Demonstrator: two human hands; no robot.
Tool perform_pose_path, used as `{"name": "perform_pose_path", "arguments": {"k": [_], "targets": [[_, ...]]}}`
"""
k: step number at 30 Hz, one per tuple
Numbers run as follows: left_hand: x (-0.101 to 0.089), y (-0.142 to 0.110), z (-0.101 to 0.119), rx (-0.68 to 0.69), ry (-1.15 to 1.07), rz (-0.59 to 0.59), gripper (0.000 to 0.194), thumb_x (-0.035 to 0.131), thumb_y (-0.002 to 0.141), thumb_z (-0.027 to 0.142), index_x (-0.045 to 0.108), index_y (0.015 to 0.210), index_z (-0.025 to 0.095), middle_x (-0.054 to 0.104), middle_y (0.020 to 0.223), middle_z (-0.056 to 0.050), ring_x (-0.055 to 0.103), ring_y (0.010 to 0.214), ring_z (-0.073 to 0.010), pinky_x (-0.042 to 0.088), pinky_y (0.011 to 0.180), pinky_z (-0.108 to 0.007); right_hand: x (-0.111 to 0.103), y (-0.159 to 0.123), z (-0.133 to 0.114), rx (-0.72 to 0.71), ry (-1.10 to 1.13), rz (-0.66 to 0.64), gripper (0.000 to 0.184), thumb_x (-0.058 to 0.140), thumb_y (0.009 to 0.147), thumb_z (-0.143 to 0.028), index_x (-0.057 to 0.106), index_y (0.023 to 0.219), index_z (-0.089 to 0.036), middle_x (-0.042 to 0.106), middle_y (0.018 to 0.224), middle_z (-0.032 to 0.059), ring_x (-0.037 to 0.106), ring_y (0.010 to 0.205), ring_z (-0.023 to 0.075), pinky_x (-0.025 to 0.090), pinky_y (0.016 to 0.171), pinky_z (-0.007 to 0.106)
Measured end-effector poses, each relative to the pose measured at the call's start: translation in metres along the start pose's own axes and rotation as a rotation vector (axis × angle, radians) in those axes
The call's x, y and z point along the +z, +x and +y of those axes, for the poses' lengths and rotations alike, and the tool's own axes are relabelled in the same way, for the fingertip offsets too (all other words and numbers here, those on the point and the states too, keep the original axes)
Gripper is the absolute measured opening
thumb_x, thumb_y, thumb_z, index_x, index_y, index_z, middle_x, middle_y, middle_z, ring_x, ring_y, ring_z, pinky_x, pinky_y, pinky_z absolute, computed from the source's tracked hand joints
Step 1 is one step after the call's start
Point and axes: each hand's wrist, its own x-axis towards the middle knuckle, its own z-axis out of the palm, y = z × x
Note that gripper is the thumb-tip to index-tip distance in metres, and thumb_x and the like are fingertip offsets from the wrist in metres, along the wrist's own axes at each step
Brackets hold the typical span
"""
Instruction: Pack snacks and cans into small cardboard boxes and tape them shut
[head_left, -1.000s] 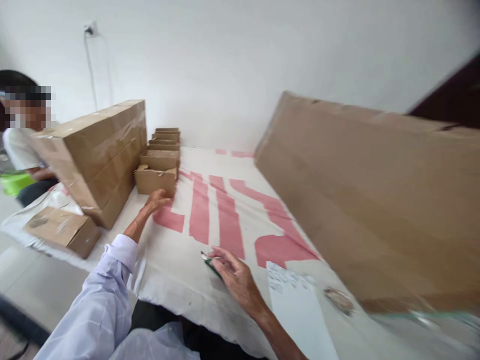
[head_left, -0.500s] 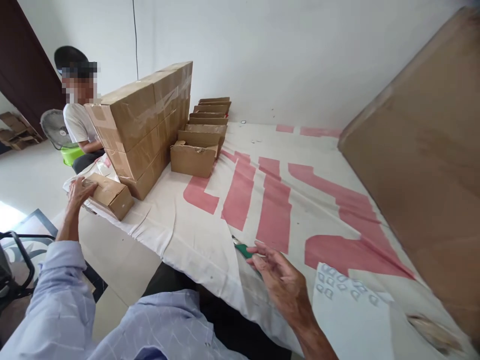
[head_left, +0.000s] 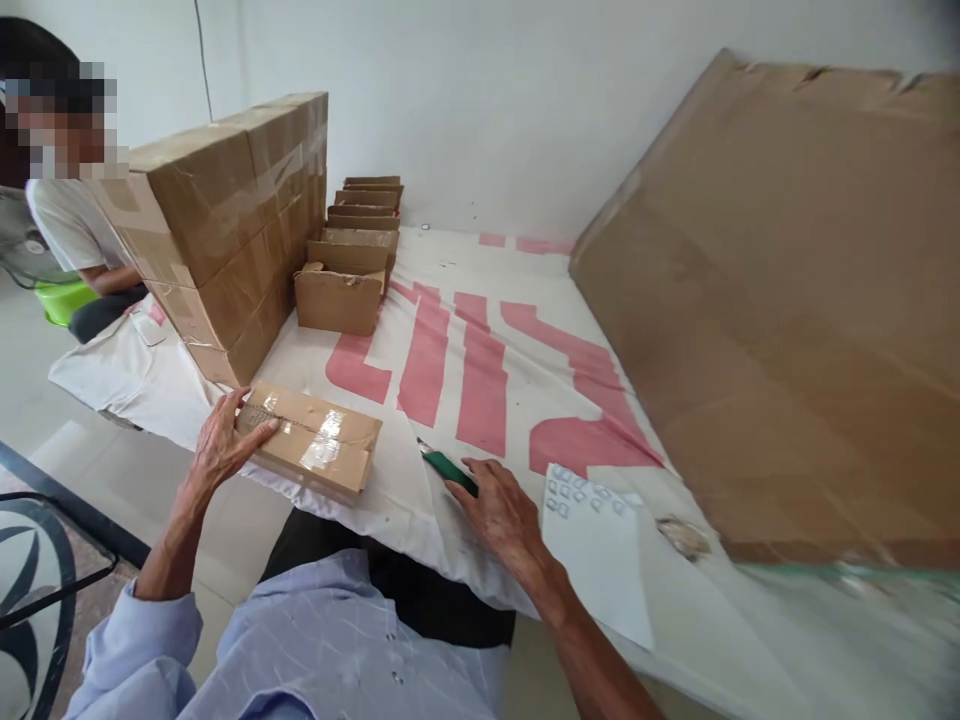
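Note:
My left hand [head_left: 223,443] grips the left end of a flat, taped cardboard box [head_left: 319,440] that lies near the front edge of the table. My right hand [head_left: 501,510] rests on the white-and-pink cloth [head_left: 450,350], its fingers closed on the handle of a green utility knife [head_left: 448,468] whose blade points away to the left. The box and the knife are a short gap apart.
A tall stack of taped boxes [head_left: 225,220] stands at the back left, with a row of open small boxes [head_left: 349,270] beside it. A big cardboard sheet [head_left: 780,300] leans at the right. A white label sheet [head_left: 600,540] lies by my right wrist. A seated person [head_left: 67,220] is at the far left.
My left hand has pulled the flat box from the table's left corner to in front of me. My right hand has closed on the green knife.

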Motion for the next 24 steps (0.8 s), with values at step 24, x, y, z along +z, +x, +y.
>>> {"name": "perform_pose_path", "arguments": {"k": [24], "targets": [[0.083,-0.001,0.008,0.222,-0.769,-0.375,0.108,0.105,0.055,0.054,0.044,0.142,0.031,0.053,0.154,-0.016,0.048,0.152,-0.0413,0.047,0.117,-0.054,-0.127,0.056,-0.091,-0.034,0.676,-0.085,0.031,0.063,0.098,-0.048,0.076,0.101,-0.021,0.072,0.083,0.0028,0.065,0.077,0.0200,0.052,0.071,0.031]]}}
